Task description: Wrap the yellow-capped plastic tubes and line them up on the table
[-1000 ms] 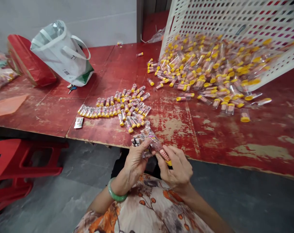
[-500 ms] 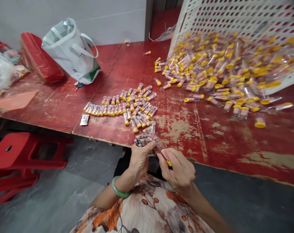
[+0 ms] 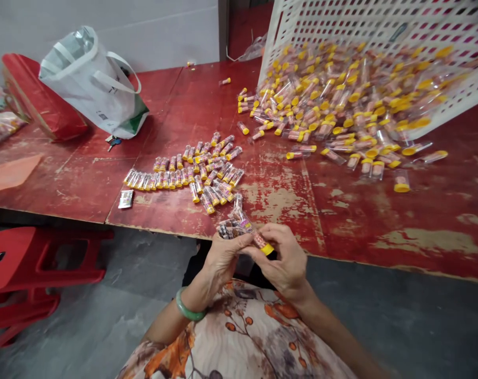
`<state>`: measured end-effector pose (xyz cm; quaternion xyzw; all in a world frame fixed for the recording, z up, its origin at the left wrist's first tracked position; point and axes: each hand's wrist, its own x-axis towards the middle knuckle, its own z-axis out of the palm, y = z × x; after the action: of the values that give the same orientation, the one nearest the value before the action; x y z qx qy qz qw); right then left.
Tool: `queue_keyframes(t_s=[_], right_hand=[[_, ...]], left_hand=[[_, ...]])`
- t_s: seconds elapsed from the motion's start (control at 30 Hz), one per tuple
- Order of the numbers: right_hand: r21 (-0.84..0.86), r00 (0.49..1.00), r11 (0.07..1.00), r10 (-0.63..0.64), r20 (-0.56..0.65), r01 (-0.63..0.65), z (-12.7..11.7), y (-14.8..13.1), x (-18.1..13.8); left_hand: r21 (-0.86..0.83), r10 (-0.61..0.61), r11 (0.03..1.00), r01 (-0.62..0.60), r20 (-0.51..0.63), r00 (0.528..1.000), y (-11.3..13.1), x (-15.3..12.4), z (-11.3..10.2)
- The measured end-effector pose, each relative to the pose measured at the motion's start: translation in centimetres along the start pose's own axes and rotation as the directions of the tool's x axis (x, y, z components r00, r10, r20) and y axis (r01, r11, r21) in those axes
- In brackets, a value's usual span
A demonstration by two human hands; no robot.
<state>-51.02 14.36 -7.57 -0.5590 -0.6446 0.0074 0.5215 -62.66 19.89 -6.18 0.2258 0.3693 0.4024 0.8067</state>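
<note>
My left hand (image 3: 226,258), a green bangle at its wrist, is closed around a bunch of small printed packets (image 3: 230,228) just over the table's front edge. Pinched in my right hand (image 3: 286,263) is a clear plastic tube with a yellow cap (image 3: 260,241), pink contents showing inside. The tube slants with its cap toward me, and its far end meets the packets by my left thumb. Whether a packet is inside that far end I cannot tell. Beyond my hands lie rows of filled tubes (image 3: 176,179) with yellow caps.
A white perforated basket (image 3: 270,47) lies tipped at the right, tubes spilling onto the red table (image 3: 353,216). One silver packet (image 3: 126,199) lies near the front edge. A white bag (image 3: 97,89), keys (image 3: 112,141) and a red bag (image 3: 45,105) stand left; a red stool (image 3: 21,258) is below.
The view has turned slightly right, so the table's things sit farther left. My right hand has come closer to my left, bringing the tube's far end up against the packets.
</note>
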Motion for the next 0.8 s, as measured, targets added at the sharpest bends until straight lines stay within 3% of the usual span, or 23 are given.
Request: queue_keyframes(t_s=[0.13,0.3,0.37,0.47,0.7,0.8], right_hand=[[0.232,0.982,0.971,0.008,0.187,-0.052,-0.9,0.5,0.0],[0.271,0.993,0.956,0.093,0.070,-0.109,-0.7,0.7,-0.8],[0.325,0.977,0.921,0.199,0.075,-0.213,-0.4,0.9,-0.6],[0.424,0.924,0.822,0.319,0.211,-0.381,-0.3,1.2,0.1],[0.371,0.896,0.845,0.247,0.370,-0.386,-0.8,2.2,1.6],[0.413,0.901,0.836,0.199,0.385,-0.361,-0.6,2.6,1.5]], left_hand=[[-0.015,-0.080,0.997,0.080,-0.022,0.997,0.1,0.1,-0.2],[-0.004,-0.075,0.997,0.075,-0.026,0.997,0.3,0.1,-0.1],[0.024,-0.064,0.998,0.064,-0.026,0.998,0.4,0.0,0.1],[0.088,-0.089,0.992,0.088,0.004,0.996,0.4,-0.3,0.2],[0.262,-0.152,0.955,0.138,0.032,0.988,0.1,-0.7,-0.9],[0.288,-0.198,0.942,0.170,0.070,0.978,0.0,-0.6,-1.3]])
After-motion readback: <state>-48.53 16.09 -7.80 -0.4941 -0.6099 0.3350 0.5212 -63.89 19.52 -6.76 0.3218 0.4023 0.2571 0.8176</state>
